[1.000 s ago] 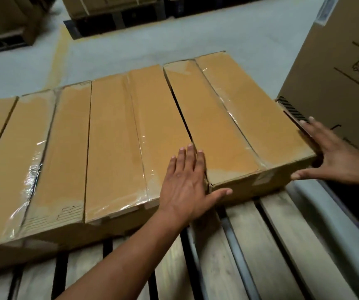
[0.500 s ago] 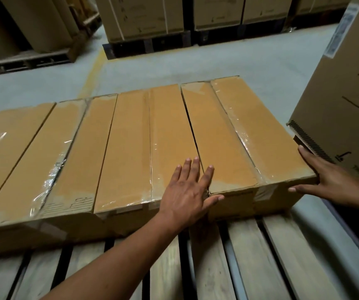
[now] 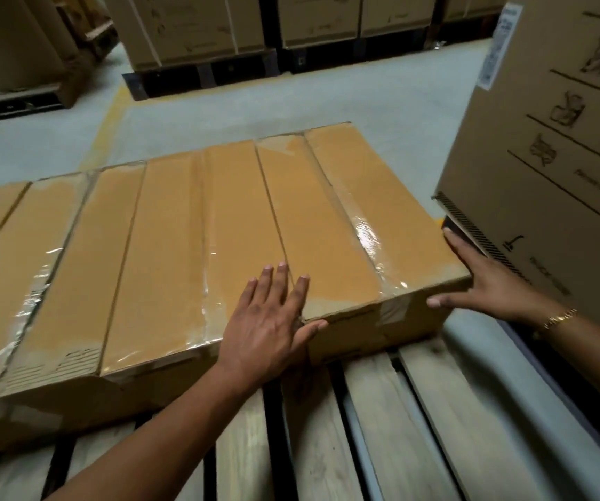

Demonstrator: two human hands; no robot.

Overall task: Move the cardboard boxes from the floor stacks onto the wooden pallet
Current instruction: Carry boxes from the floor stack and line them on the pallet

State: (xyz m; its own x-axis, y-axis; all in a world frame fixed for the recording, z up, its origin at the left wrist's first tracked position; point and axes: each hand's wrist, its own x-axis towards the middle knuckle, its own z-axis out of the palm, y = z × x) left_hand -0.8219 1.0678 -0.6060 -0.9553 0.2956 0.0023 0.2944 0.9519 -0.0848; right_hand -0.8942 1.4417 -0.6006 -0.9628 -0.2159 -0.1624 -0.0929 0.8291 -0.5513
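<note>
1. Several flat cardboard boxes are seen lying side by side on the wooden pallet [image 3: 392, 421], their long tops taped with clear tape.
2. The rightmost box [image 3: 334, 226] is set at the right end of the row, its left long edge touching the neighbouring box [image 3: 197, 254].
3. The left hand [image 3: 269, 320] is laid flat, palm down, across the seam between these two boxes at their near edge; its fingers are spread and the thumb is hooked over the near front corner of the rightmost box.
4. The right hand [image 3: 486, 280] is pressed against the right side of the rightmost box at its near corner, fingers extended along the side edge and the thumb spread out below the front corner. Nothing is pinched or enclosed by either hand.
5. A gold bracelet [image 3: 558, 318] is worn on the right wrist.
6. A tall printed carton [image 3: 551, 168] is seen just beside the right hand, to the right of the pallet; whether it touches the rightmost box cannot be told.
7. Bare pallet slats are visible in the foreground, in front of the row of boxes.
8. A grey concrete floor [image 3: 291, 99] with a yellow line lies beyond the row, and further stacks of cartons [image 3: 197, 27] on dark pallets are seen at the back.
</note>
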